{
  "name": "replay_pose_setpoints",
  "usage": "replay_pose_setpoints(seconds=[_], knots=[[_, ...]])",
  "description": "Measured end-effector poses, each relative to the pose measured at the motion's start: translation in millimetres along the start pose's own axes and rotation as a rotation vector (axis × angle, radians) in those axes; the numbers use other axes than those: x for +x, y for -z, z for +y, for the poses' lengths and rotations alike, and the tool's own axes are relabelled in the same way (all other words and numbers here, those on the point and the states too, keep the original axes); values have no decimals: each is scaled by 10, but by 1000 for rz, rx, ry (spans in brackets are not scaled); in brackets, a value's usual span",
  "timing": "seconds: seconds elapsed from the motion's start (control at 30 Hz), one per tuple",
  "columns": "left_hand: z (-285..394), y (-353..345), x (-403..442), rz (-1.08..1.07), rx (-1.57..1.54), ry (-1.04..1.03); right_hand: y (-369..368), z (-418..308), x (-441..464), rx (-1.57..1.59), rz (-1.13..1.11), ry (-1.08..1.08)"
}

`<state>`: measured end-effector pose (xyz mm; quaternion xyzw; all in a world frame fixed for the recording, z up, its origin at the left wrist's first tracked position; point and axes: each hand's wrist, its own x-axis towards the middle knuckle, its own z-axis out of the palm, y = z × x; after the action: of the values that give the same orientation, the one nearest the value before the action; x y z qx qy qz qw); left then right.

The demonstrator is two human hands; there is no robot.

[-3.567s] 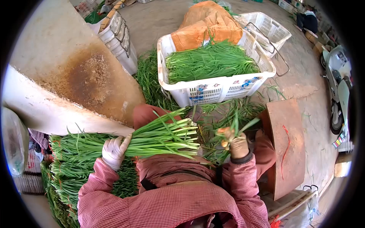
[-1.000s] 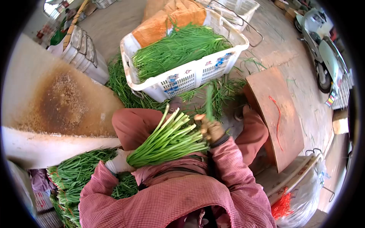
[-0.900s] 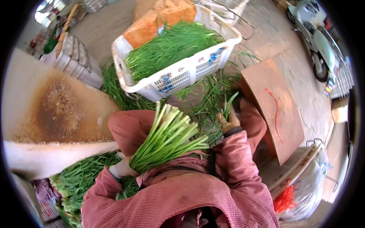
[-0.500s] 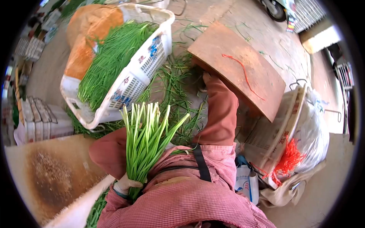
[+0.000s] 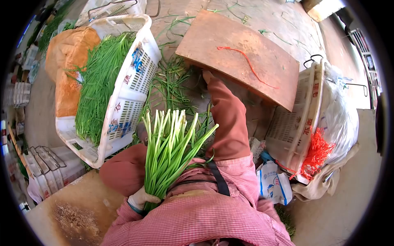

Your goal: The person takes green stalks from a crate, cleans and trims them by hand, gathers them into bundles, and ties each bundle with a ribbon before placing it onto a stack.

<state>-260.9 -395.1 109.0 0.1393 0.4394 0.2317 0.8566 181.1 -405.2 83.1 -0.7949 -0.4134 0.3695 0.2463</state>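
My left hand [image 5: 142, 198], in a pale glove, is wrapped round the lower part of a bunch of garlic chives [image 5: 166, 158]. The bunch lies against my lap, its whitish stem ends pointing away from me and fanned out, with one stalk leaning right. My right hand is out of sight; only the right sleeve [image 5: 271, 209] shows, low beside my body. Ahead on the left, a white plastic crate [image 5: 117, 108] holds a large heap of chives [image 5: 102, 82] beside an orange-brown cloth [image 5: 67, 88].
A wooden board [image 5: 246, 41] with a red string [image 5: 250, 65] on it stands ahead. Loose green stalks [image 5: 172, 84] litter the floor. At right are another crate [image 5: 287, 115], red ties [image 5: 318, 153], a clear plastic bag [image 5: 340, 119] and a white-blue bag [image 5: 274, 182].
The view has swung, so the crate of chives and the board sit further left. My left hand keeps its grip on the bunch. My right sleeve now shows lower right.
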Motion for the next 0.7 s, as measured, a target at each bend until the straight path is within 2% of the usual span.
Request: replay_pose_setpoints(seconds=[0.1, 0.17, 0.2, 0.23, 0.27, 0.3, 0.33, 0.37, 0.4, 0.47, 0.5, 0.53, 0.6, 0.7], knots=[[-122, 5, 27, -5, 53, -32, -32, -868, 394, 375, -131, 205], [-154, -71, 33, 9, 65, -62, -228, -1467, 549, 574, -437, 274], [-202, -110, 8, 20, 74, -78, -391, -1745, 613, 578, -665, 222], [-231, -137, -6, 33, 80, -91, -535, -2055, 629, 186, -783, 380], [-261, -159, -29, 51, 88, -108, -737, -2223, 526, 239, -874, 308], [-294, -179, -73, 73, 97, -127, -983, -2395, 642, -138, -1136, 313], [-335, -183, -118, 100, 109, -148, -1187, -2387, 668, -6, -1259, -130], [-384, -178, -177, 126, 123, -167, -1231, -2304, 743, 108, -1179, 3], [-452, -163, -242, 151, 138, -184, -1340, -2120, 1075, 434, -1254, 472], [-587, -156, -364, 212, 138, -210, -1065, -2046, 1362, 643, -1082, 602], [-621, -181, -403, 239, 113, -222, -778, -2145, 1266, 502, -873, 284], [-580, -303, -415, 287, -81, -215, -691, -2148, 1260, 362, -765, 230], [-683, -235, -425, 292, -97, -203, -831, -1866, 1122, 5, -821, 452], [-708, -288, -417, 312, -110, -245, -1247, -1165, 672, -576, -1194, 811]])
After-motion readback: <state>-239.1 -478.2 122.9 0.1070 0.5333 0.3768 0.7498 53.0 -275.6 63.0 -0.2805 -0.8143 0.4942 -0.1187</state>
